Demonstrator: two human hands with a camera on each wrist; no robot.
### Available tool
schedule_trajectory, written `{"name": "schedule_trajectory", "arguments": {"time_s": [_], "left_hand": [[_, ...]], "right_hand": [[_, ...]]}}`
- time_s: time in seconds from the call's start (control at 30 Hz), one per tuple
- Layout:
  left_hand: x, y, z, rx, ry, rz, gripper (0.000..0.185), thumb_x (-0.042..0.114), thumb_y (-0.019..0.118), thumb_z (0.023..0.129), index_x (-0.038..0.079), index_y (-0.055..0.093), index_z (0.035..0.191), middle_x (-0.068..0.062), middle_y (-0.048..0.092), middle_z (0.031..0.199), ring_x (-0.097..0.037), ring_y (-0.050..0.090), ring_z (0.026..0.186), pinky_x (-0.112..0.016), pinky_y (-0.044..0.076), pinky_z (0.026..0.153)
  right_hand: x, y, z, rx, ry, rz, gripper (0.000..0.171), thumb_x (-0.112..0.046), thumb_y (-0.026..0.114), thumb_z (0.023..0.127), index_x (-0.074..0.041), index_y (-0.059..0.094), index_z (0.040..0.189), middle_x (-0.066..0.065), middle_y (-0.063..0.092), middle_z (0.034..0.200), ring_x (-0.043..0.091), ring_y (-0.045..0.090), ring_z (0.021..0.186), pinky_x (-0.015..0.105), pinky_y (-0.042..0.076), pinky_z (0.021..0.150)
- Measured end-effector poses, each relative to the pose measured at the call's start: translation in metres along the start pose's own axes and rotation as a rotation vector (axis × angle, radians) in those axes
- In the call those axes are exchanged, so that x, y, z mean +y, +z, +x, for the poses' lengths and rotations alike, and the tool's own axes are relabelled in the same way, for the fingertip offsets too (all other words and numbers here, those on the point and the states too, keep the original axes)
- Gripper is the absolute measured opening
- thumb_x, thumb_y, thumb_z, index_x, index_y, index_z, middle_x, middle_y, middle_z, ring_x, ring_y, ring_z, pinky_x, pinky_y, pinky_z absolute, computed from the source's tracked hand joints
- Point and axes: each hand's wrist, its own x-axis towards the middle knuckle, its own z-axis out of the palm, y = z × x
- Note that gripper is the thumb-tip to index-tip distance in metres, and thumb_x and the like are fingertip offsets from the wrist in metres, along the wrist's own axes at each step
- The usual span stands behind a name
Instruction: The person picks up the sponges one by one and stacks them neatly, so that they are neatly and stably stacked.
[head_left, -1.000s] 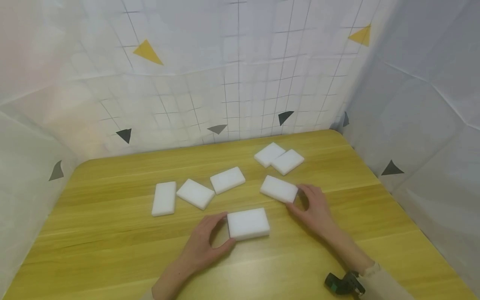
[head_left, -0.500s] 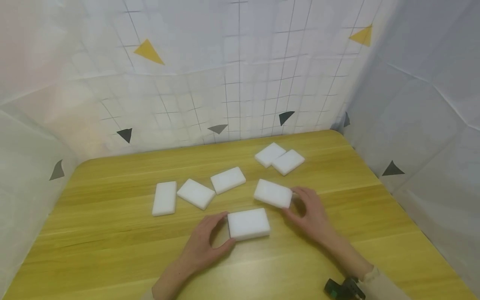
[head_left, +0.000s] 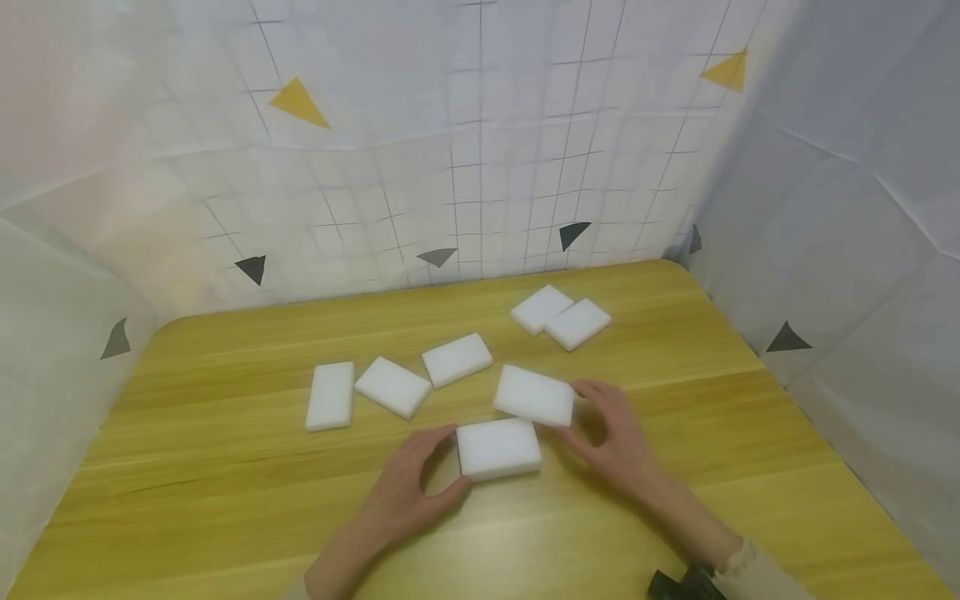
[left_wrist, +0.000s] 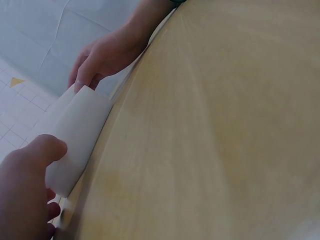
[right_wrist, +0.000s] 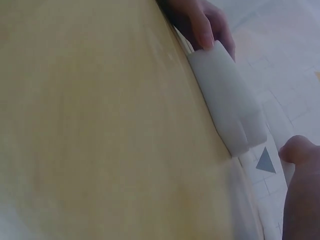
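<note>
Now left hand [head_left: 416, 487] grips near sponge [head_left: 498, 448]; right hand [head_left: 611, 433] pinches raised sponge [head_left: 534, 395] edge.

Bare table [head_left: 195, 467] front-left; sponge row [head_left: 393, 386] blocks mid-left.

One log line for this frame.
left hand: grips near white foam block | right hand: holds second white foam block | wooden table

Both hands are bare, no gloves or rings. The right hand [head_left: 618, 433] has a cream sleeve cuff [head_left: 750, 557] and a small black wrist camera [head_left: 678, 583] strapped on.
</note>
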Motion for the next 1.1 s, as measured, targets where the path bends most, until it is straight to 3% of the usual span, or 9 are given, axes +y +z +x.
{"name": "schedule_trajectory", "arguments": {"time_s": [0.3, 0.67, 1.1], "left_hand": [[0.000, 0.000, 0.000, -0.004, -0.004, 0.004, 0.064, 0.037, 0.081, 0.083, 0.020, 0.056, 0.139, 0.008, 0.061, 0.133, -0.012, 0.057, 0.123, -0.039, 0.050, 0.104], [0.000, 0.001, 0.001, 0.004, 0.014, -0.006, 0.063, 0.033, 0.082, 0.082, 0.018, 0.057, 0.137, 0.007, 0.062, 0.131, -0.012, 0.058, 0.121, -0.038, 0.051, 0.102], [-0.002, 0.001, 0.000, 0.005, 0.014, -0.018, 0.064, 0.033, 0.082, 0.082, 0.020, 0.056, 0.138, 0.008, 0.062, 0.131, -0.012, 0.058, 0.120, -0.038, 0.051, 0.102]], "right_hand": [[-0.006, 0.005, -0.004, -0.011, -0.046, 0.033, 0.067, -0.014, 0.085, 0.073, -0.005, 0.059, 0.135, 0.010, 0.061, 0.129, 0.025, 0.053, 0.118, 0.021, 0.037, 0.106], [-0.015, 0.007, -0.007, -0.078, -0.072, 0.094, 0.069, -0.018, 0.085, 0.074, -0.007, 0.057, 0.137, 0.007, 0.059, 0.130, 0.022, 0.052, 0.121, 0.021, 0.034, 0.112], [-0.021, 0.012, -0.010, -0.125, -0.183, 0.110, 0.068, -0.019, 0.081, 0.079, -0.003, 0.054, 0.140, 0.009, 0.056, 0.134, 0.023, 0.050, 0.122, 0.020, 0.032, 0.113]]}}
